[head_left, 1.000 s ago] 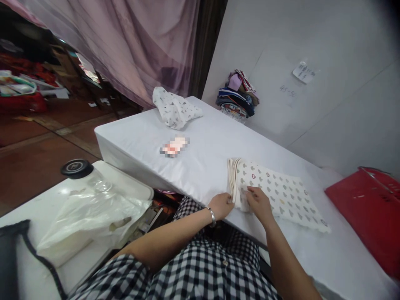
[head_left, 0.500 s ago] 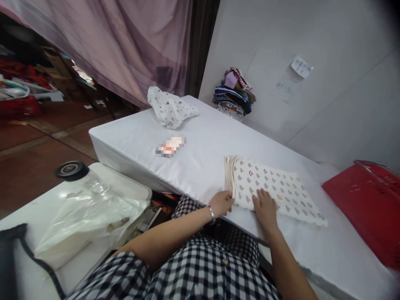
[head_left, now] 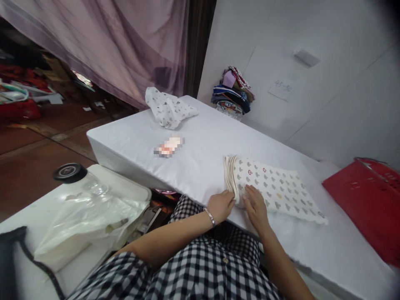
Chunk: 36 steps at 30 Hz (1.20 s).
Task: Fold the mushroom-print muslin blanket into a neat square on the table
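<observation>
A stack of folded cream cloths with small printed shapes (head_left: 275, 189) lies on the white table (head_left: 200, 166) near its front edge. My left hand (head_left: 221, 205), a bracelet on its wrist, rests with curled fingers against the stack's near left corner. My right hand (head_left: 255, 206) lies on top of that same corner, fingers spread and pressing down on the cloth.
A crumpled printed cloth (head_left: 170, 109) lies at the table's far end, a small pink packet (head_left: 168, 146) mid-table. A pile of coloured fabrics (head_left: 233, 93) sits by the wall. A red basket (head_left: 370, 202) stands right. A jar with black lid (head_left: 70, 173) and plastic bag (head_left: 84, 221) lie left.
My right hand has slid left from the cloth's front edge to its near left corner. My left hand stays at that corner. The view has shifted slightly.
</observation>
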Available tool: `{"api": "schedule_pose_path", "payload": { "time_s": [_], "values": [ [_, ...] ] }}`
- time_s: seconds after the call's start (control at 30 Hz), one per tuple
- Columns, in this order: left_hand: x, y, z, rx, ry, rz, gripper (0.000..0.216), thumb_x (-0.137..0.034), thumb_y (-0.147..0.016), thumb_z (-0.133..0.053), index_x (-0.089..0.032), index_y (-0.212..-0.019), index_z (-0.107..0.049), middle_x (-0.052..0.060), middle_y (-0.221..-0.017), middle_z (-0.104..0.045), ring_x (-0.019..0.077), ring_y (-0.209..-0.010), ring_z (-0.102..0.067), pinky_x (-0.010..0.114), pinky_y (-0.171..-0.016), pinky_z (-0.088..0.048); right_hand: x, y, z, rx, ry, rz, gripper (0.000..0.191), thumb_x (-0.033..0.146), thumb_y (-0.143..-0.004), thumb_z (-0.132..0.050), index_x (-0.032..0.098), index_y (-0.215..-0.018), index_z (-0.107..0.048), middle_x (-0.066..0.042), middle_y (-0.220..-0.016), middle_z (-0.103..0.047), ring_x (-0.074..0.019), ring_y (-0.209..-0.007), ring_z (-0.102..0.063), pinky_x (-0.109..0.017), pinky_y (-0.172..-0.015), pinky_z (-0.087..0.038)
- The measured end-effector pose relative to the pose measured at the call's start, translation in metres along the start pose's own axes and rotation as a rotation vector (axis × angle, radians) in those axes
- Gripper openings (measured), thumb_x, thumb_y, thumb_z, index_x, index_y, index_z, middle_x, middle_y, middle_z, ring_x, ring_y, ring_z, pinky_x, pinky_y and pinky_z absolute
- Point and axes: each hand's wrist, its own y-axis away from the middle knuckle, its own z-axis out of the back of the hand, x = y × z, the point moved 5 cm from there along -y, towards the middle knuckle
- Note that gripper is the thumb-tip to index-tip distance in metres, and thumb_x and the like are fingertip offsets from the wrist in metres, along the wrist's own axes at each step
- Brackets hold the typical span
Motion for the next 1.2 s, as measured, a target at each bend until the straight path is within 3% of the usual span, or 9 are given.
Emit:
{"api": "schedule_pose_path", "payload": {
  "time_s": [0.17, 0.3, 0.4, 0.5, 0.6, 0.8, 0.97, 1.2],
  "values": [
    [0.005, -0.004, -0.001, -0.073, 0.185, 0.01, 0.011, -0.028, -0.081, -0.05, -0.02, -0.084, -0.056, 0.0, -0.086, -0.056, 0.0121, -0.076, -0.053, 0.022, -0.069, -0.039, -0.008, 0.004, -0.016, 0.058, -0.06, -0.051, 0.038, 0.039, -0.085, -0.044, 0.018, -0.114, -0.057, -0.01, -0.12, -0.055, -0.0222, -0.115, -0.045, -0.046, -0.099, -0.035],
    [0.016, -0.008, -0.003, -0.088, 0.372, 0.121, 0.01, -0.026, -0.078, -0.053, -0.018, -0.075, -0.058, 0.0, -0.079, -0.057, 0.0116, -0.074, -0.052, 0.023, -0.07, -0.04, -0.009, 0.004, -0.016, 0.062, -0.083, -0.054, 0.035, 0.038, -0.085, -0.045, 0.018, -0.11, -0.059, -0.01, -0.119, -0.056, -0.022, -0.115, -0.045, -0.046, -0.099, -0.034],
    [0.017, -0.009, -0.003, -0.067, 0.398, 0.143, 0.014, -0.026, -0.079, -0.051, -0.018, -0.074, -0.061, 0.0, -0.075, -0.057, 0.0119, -0.072, -0.051, 0.023, -0.07, -0.04, 0.0, 0.002, -0.008, -0.016, -0.084, -0.041, 0.031, 0.036, -0.084, -0.045, 0.02, -0.103, -0.062, -0.01, -0.112, -0.058, -0.0225, -0.11, -0.048, -0.045, -0.095, -0.038],
    [0.016, -0.004, 0.0, -0.095, 0.386, 0.132, 0.013, -0.026, -0.078, -0.051, -0.019, -0.077, -0.062, 0.0, -0.077, -0.057, 0.0116, -0.072, -0.051, 0.023, -0.069, -0.04, 0.014, 0.001, 0.001, -0.094, -0.024, -0.039, 0.024, 0.034, -0.082, -0.048, 0.02, -0.091, -0.065, -0.009, -0.094, -0.061, -0.0213, -0.094, -0.053, -0.041, -0.084, -0.042],
    [0.017, 0.001, 0.0, -0.124, 0.379, 0.146, 0.011, -0.025, -0.077, -0.051, -0.019, -0.079, -0.061, -0.001, -0.077, -0.056, 0.0106, -0.069, -0.051, 0.022, -0.065, -0.04, 0.026, 0.001, 0.0, -0.006, 0.012, -0.055, 0.021, 0.031, -0.083, -0.047, 0.02, -0.088, -0.065, -0.006, -0.082, -0.061, -0.0188, -0.081, -0.053, -0.035, -0.077, -0.042],
    [0.018, 0.0, -0.002, -0.1, 0.325, 0.147, 0.011, -0.023, -0.077, -0.051, -0.018, -0.074, -0.061, -0.001, -0.073, -0.056, 0.0104, -0.066, -0.05, 0.022, -0.063, -0.039, 0.038, 0.002, -0.008, 0.145, -0.007, -0.145, 0.023, 0.032, -0.085, -0.041, 0.02, -0.089, -0.061, -0.005, -0.082, -0.061, -0.0164, -0.075, -0.054, -0.028, -0.069, -0.041],
    [0.018, -0.003, -0.004, -0.01, 0.349, 0.145, 0.015, -0.022, -0.076, -0.05, -0.018, -0.076, -0.064, 0.001, -0.075, -0.06, 0.0115, -0.068, -0.052, 0.023, -0.067, -0.041, 0.035, 0.002, -0.014, 0.189, 0.045, -0.21, 0.023, 0.037, -0.083, -0.043, 0.02, -0.083, -0.059, -0.004, -0.077, -0.062, -0.0165, -0.068, -0.054, -0.028, -0.064, -0.039],
    [0.021, -0.001, -0.004, -0.017, 0.361, 0.181, 0.014, -0.02, -0.073, -0.052, -0.019, -0.079, -0.064, 0.0, -0.074, -0.06, 0.0113, -0.068, -0.053, 0.022, -0.065, -0.041, 0.041, -0.004, -0.014, 0.198, 0.016, -0.206, 0.02, 0.03, -0.083, -0.04, 0.021, -0.074, -0.056, -0.003, -0.073, -0.061, -0.0163, -0.067, -0.054, -0.027, -0.062, -0.037]
  ]
}}
